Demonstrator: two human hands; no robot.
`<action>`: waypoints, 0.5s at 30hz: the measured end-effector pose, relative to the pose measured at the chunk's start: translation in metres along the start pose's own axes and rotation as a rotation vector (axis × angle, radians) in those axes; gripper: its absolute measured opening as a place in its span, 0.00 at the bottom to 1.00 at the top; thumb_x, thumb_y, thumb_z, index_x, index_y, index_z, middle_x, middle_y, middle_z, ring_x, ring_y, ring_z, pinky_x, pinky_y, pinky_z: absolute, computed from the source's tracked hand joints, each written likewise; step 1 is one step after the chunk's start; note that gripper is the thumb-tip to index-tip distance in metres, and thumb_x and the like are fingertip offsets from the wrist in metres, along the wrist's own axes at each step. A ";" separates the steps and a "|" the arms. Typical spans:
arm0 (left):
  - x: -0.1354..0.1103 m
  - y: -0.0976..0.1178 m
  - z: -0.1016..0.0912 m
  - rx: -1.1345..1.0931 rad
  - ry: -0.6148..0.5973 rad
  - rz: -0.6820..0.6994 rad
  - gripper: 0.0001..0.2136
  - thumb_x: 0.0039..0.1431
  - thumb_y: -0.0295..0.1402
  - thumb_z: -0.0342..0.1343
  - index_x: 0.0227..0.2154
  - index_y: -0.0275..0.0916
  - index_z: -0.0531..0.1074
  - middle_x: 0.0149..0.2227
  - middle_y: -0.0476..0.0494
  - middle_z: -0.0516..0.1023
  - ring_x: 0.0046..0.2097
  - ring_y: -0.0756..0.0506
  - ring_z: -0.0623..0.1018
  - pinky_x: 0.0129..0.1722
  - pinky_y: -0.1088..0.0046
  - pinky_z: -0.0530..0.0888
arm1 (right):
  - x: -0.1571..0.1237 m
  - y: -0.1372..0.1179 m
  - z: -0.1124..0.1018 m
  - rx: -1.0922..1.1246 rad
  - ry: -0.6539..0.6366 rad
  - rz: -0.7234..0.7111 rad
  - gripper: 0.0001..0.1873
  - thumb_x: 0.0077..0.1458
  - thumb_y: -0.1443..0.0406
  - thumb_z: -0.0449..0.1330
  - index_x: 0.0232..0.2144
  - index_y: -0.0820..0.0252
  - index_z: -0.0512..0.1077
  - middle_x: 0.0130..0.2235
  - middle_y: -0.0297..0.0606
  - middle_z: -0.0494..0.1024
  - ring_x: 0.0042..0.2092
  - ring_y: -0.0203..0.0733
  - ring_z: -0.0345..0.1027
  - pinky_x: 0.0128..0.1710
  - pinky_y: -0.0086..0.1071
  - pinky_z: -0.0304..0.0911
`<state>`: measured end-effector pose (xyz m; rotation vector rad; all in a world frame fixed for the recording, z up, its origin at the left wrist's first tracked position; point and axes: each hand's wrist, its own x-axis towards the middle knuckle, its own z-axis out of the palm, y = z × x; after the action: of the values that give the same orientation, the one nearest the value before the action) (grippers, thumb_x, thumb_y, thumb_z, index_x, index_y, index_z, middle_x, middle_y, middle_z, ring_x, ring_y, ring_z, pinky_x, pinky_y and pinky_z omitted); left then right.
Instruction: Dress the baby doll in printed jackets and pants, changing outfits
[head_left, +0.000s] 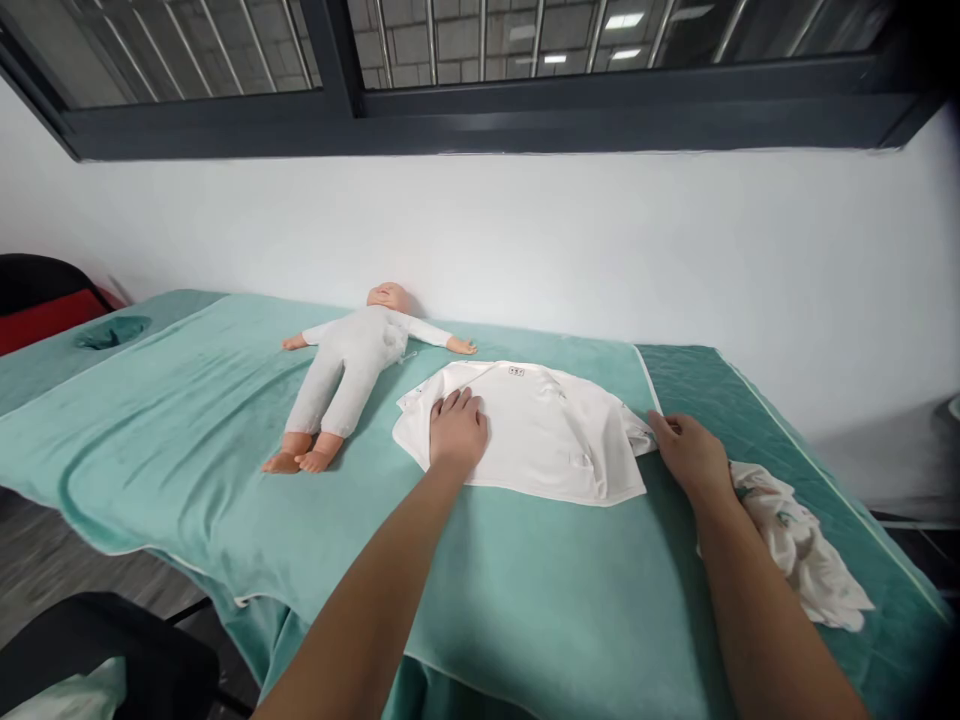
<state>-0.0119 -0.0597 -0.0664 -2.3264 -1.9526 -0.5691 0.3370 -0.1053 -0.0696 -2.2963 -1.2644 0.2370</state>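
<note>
A white baby garment lies spread flat on the green towel-covered table. My left hand rests flat on the garment's left part, fingers stretched out. My right hand is at the garment's right edge, its fingertips closed on a fold of the white cloth there. A baby doll in a pale grey suit lies on its back to the left of the garment, arms out, bare feet toward me.
A crumpled white cloth lies on the table by my right forearm. A white wall runs behind the table under a dark window frame. A black chair stands at the lower left, a red and black seat at the far left.
</note>
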 end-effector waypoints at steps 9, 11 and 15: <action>0.000 -0.001 0.002 -0.001 0.020 0.006 0.17 0.66 0.33 0.43 0.51 0.46 0.73 0.63 0.51 0.71 0.65 0.44 0.65 0.65 0.58 0.59 | -0.019 -0.018 -0.009 0.327 0.053 0.124 0.23 0.51 0.49 0.60 0.41 0.58 0.78 0.30 0.41 0.80 0.32 0.47 0.73 0.33 0.36 0.62; 0.000 -0.001 0.002 -0.007 0.013 0.007 0.17 0.66 0.32 0.43 0.51 0.46 0.73 0.63 0.50 0.70 0.65 0.44 0.65 0.65 0.58 0.59 | -0.024 -0.021 -0.007 0.454 0.064 0.108 0.25 0.48 0.52 0.63 0.46 0.59 0.77 0.33 0.40 0.81 0.32 0.44 0.72 0.32 0.33 0.62; 0.000 -0.002 0.002 -0.034 0.018 0.013 0.17 0.66 0.32 0.43 0.51 0.45 0.73 0.63 0.48 0.71 0.66 0.43 0.65 0.65 0.56 0.59 | -0.024 -0.020 0.004 0.821 0.023 0.008 0.27 0.44 0.54 0.67 0.47 0.57 0.78 0.32 0.35 0.80 0.29 0.38 0.69 0.30 0.30 0.61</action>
<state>-0.0131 -0.0587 -0.0687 -2.3433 -1.9342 -0.6247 0.3071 -0.1151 -0.0649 -1.5856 -0.9030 0.6023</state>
